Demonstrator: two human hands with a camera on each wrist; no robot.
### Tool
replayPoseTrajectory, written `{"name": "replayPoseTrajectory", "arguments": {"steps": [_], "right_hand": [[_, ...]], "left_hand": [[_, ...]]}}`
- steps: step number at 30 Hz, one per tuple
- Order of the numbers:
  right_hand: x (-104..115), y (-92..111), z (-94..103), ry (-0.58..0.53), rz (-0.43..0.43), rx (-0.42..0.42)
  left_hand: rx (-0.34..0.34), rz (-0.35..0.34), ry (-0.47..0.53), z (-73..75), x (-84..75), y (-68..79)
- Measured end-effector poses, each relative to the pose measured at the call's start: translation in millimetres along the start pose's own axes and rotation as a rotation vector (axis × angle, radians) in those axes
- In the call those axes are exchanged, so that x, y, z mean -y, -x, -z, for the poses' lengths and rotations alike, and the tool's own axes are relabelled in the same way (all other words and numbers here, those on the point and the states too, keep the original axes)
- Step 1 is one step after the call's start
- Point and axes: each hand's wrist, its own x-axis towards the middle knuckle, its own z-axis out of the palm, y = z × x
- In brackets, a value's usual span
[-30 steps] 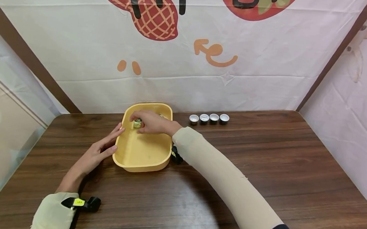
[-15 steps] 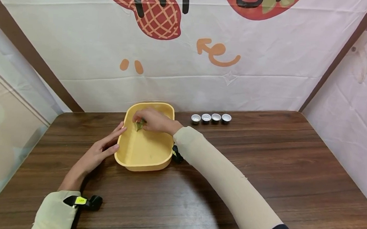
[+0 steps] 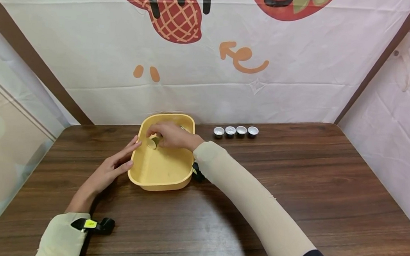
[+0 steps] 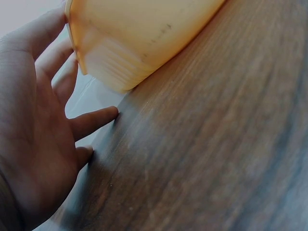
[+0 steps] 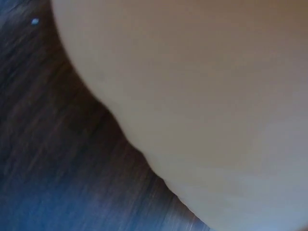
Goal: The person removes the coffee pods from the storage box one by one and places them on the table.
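A yellow plastic bin [image 3: 166,187] stands near the back of the table. Inside it, my right hand [image 3: 172,135] pinches a small green capsule [image 3: 151,143] with a pale round face, close to the left wall. My left hand [image 3: 112,165] touches the bin's left rim with its fingers spread. In the left wrist view, the fingertips of the left hand [image 4: 38,115] lie against the bin's rim, while the thumb reaches over the table. Another small item shows partly behind the right hand, too covered to identify. A blurred beige surface fills most of the right wrist view.
Several small dark cups with silvery tops [image 3: 230,131] line up right of the bin along the back edge. A white printed cloth [image 3: 200,96] hangs directly behind the dark wooden table [image 3: 293,180]. A black strap device [image 3: 198,173] sits against the bin's right side.
The green capsule has tilted in the right fingers, turning its pale round face into sight. My left hand stays at the bin's rim. The whole head view has shifted slightly.
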Motion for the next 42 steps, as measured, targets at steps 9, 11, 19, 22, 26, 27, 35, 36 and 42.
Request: {"name": "replayPoseTrajectory", "arguments": {"steps": [9,11,19,22,26,27,35,36,42], "right_hand": [[-1.6,-0.4,-2.5,0.018,0.019,0.039],[-1.4,-0.2,-1.9,0.023,0.017,0.043],[0.7,0.3,-2.7,0.005,0.044,0.039],[1.6,0.7,-2.5,0.012,0.052,0.041],[2.2,0.7,-2.8,0.036,0.054,0.053],[2.1,0.6,-3.0,0.040,0.052,0.057],[-0.2,-0.5,-5.2,0.004,0.062,0.086],[-0.4,-0.5,-5.5,-0.002,0.064,0.092],[-0.4,-0.7,-6.5,-0.013,0.067,0.121]], "left_hand": [[0.000,0.012,-0.003,0.4,2.2,-1.2],[0.001,0.014,-0.004,0.7,2.7,-1.7],[0.000,0.023,0.002,0.5,1.6,-1.0],[0.000,0.031,-0.002,0.3,0.0,-1.0],[0.001,0.044,-0.007,0.3,-1.2,-0.5],[0.001,0.047,-0.008,0.3,-1.2,-0.3],[0.000,0.041,-0.009,1.0,-0.7,-0.8],[-0.001,0.040,-0.008,1.1,-0.6,-0.7],[-0.001,0.046,-0.005,0.2,0.0,-0.2]]}}
